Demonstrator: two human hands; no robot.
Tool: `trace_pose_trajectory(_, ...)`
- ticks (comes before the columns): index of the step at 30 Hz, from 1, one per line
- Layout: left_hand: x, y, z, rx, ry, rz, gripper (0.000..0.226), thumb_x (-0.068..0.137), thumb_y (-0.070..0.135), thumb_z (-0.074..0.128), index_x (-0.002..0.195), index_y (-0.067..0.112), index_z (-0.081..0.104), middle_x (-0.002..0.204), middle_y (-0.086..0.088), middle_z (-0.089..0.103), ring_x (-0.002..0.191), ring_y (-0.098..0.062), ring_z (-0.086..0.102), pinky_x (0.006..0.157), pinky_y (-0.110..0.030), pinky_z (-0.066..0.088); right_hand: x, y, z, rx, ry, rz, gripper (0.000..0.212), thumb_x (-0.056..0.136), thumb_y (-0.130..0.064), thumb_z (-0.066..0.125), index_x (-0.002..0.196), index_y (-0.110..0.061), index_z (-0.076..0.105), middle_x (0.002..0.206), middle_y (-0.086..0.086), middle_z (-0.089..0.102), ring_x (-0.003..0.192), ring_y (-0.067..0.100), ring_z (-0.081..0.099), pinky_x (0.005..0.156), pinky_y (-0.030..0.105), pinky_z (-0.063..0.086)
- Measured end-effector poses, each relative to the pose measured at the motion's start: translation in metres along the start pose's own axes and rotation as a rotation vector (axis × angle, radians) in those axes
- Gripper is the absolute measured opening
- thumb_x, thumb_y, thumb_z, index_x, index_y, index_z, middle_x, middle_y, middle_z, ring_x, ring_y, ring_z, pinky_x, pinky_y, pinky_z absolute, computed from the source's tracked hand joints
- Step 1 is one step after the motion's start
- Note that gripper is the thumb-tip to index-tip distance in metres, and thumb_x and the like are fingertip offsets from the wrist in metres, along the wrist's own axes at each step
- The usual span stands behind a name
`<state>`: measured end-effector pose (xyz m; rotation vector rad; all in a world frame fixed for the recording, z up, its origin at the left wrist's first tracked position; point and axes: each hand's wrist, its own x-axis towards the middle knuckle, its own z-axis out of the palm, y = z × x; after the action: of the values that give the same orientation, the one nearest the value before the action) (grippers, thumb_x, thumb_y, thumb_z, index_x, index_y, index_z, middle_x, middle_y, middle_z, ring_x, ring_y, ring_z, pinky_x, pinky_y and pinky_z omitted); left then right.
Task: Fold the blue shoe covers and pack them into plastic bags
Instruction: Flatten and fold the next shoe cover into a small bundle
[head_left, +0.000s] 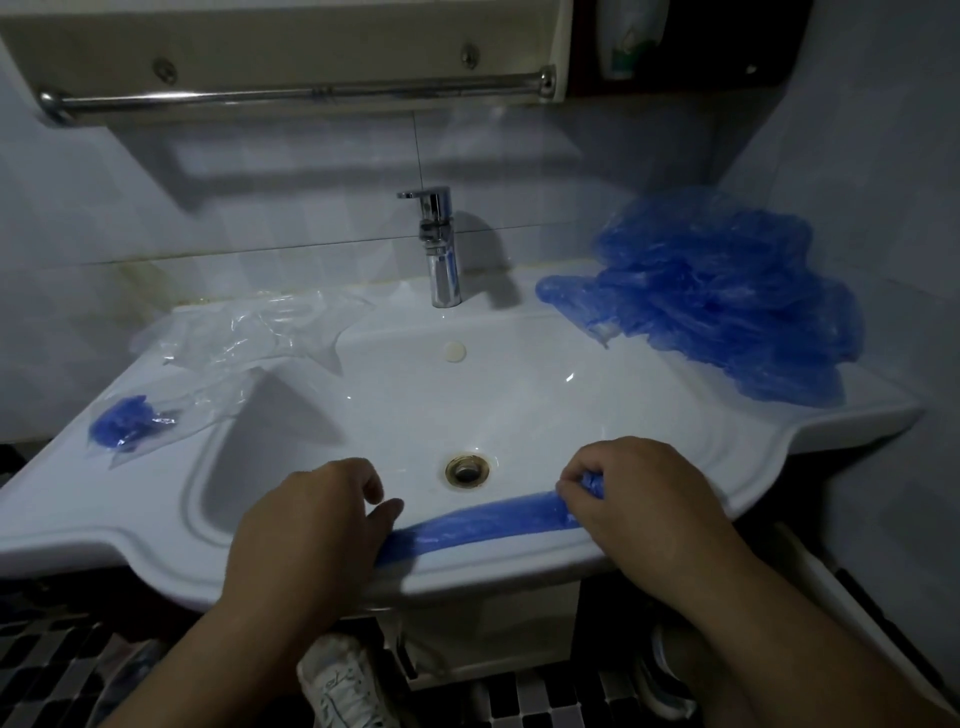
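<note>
Dim washroom, view down onto a white sink (156, 525).

- One blue shoe cover (488, 519) lies along the front rim of the sink, just in front of the drain (466, 470). It is pulled out into a long, narrow band, thin and translucent, with fine lengthwise creases. It is darker where the layers overlap and runs slightly uphill from left to right.
- Right hand (634, 493): fingers curled, pinching the right end of the band. A small bunched tuft of blue film sticks up between thumb and fingers.
- Left hand (311, 525): palm down over the left end, which disappears under the edge of the hand. Fingers loosely bent, thumb stretched towards the band. I cannot tell whether it grips the film or only rests on it.
- Pile of shoe covers (727, 296): on the sink's back right ledge against the tiled wall. Loose, puffy and crumpled, the same blue, with some edges spilling towards the basin.
- Plastic bags (249, 332): clear and wrinkled, heaped on the back left ledge, one corner hanging over the basin edge.
- Packed bag (130, 426): on the left ledge, nearer the front, a clear bag with a small compact blue wad inside.
- Chrome faucet (441, 244) stands at the back centre, with a towel bar (291, 96) on the wall above.
- A white shoe (343, 680) shows below the sink on a dark checked floor.
</note>
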<state>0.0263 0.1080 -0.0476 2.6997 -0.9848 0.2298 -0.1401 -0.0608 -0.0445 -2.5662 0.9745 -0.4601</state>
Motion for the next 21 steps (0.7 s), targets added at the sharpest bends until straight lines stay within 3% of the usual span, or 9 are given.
trace_pose_trajectory(2, -0.001, -0.002, 0.0, -0.002, 0.12, 0.046, 0.015, 0.09, 0.04, 0.058, 0.081, 0.028, 0.061, 0.069, 0.005, 0.064, 0.071, -0.02, 0.06, 0.062, -0.032, 0.049, 0.0, 0.0, 0.0, -0.013, -0.017, 0.003, 0.019, 0.094, -0.038, 0.059, 0.097, -0.026, 0.073, 0.093, -0.008, 0.07, 0.082, 0.007, 0.062, 0.08, 0.022, 0.05)
trace_pose_trajectory(5, -0.015, 0.019, -0.006, -0.202, 0.303, 0.314, 0.02, 0.087, 0.034, 0.048, 0.086, 0.027, 0.067, 0.082, 0.008, 0.062, 0.076, -0.019, 0.059, 0.066, -0.036, 0.048, 0.002, -0.001, -0.001, -0.029, -0.049, 0.005, 0.02, 0.095, -0.038, 0.057, 0.101, -0.027, 0.072, 0.095, -0.007, 0.07, 0.083, 0.007, 0.062, 0.081, 0.022, 0.05)
trace_pose_trajectory(9, -0.038, 0.042, 0.004, -0.148, 0.041, 0.658, 0.055, 0.09, 0.06, 0.042, 0.131, 0.028, 0.059, 0.131, 0.007, 0.061, 0.114, -0.013, 0.061, 0.097, -0.031, 0.048, 0.003, -0.002, -0.004, -0.062, -0.08, -0.005, 0.021, 0.096, -0.036, 0.056, 0.103, -0.027, 0.073, 0.098, -0.007, 0.069, 0.087, 0.008, 0.06, 0.08, 0.021, 0.049)
trace_pose_trajectory(11, -0.039, 0.049, 0.0, -0.048, -0.151, 0.613, 0.074, 0.088, 0.077, 0.016, 0.148, 0.038, 0.031, 0.151, 0.015, 0.04, 0.132, -0.009, 0.048, 0.111, -0.036, 0.036, 0.003, -0.002, -0.005, -0.066, -0.093, -0.015, 0.021, 0.097, -0.035, 0.055, 0.105, -0.027, 0.072, 0.1, -0.006, 0.069, 0.089, 0.009, 0.06, 0.083, 0.024, 0.051)
trace_pose_trajectory(13, -0.037, 0.046, 0.005, 0.001, -0.229, 0.595, 0.093, 0.068, 0.082, -0.008, 0.152, 0.043, -0.002, 0.158, 0.023, 0.016, 0.143, -0.004, 0.026, 0.12, -0.033, 0.018, 0.004, -0.002, -0.003, -0.089, -0.081, -0.023, 0.022, 0.097, -0.035, 0.054, 0.109, -0.028, 0.071, 0.105, -0.006, 0.067, 0.093, 0.009, 0.059, 0.086, 0.024, 0.05)
trace_pose_trajectory(15, -0.036, 0.048, 0.007, 0.047, -0.202, 0.622, 0.09, 0.076, 0.083, 0.001, 0.153, 0.037, 0.013, 0.153, 0.017, 0.034, 0.134, -0.009, 0.043, 0.113, -0.038, 0.035, 0.003, -0.001, -0.002, -0.154, -0.013, -0.053, 0.022, 0.096, -0.032, 0.058, 0.115, -0.03, 0.068, 0.112, -0.005, 0.061, 0.098, 0.008, 0.056, 0.085, 0.022, 0.048)
trace_pose_trajectory(17, -0.037, 0.045, 0.011, 0.018, -0.246, 0.575, 0.076, 0.082, 0.077, 0.033, 0.139, 0.029, 0.047, 0.127, 0.01, 0.064, 0.103, -0.013, 0.067, 0.086, -0.036, 0.056, 0.001, 0.0, 0.001, -0.237, 0.085, -0.148, 0.028, 0.086, -0.025, 0.07, 0.114, -0.027, 0.069, 0.112, -0.006, 0.061, 0.099, 0.01, 0.056, 0.086, 0.026, 0.048)
trace_pose_trajectory(19, -0.036, 0.041, 0.017, 0.006, -0.195, 0.586, 0.072, 0.074, 0.073, 0.046, 0.128, 0.027, 0.059, 0.117, 0.009, 0.069, 0.093, -0.013, 0.07, 0.076, -0.033, 0.059, -0.005, -0.007, -0.001, -0.192, 0.133, -0.319, 0.028, 0.08, -0.022, 0.07, 0.107, -0.027, 0.072, 0.11, -0.007, 0.066, 0.1, 0.013, 0.062, 0.092, 0.033, 0.048)
trace_pose_trajectory(21, -0.038, 0.04, 0.017, -0.028, -0.195, 0.613, 0.067, 0.069, 0.069, 0.052, 0.121, 0.029, 0.063, 0.114, 0.011, 0.068, 0.092, -0.013, 0.069, 0.076, -0.031, 0.057, -0.015, -0.02, -0.002, -0.131, -0.028, -0.503, 0.033, 0.093, -0.037, 0.049, 0.121, -0.03, 0.065, 0.129, -0.011, 0.061, 0.12, 0.009, 0.055, 0.111, 0.037, 0.036)
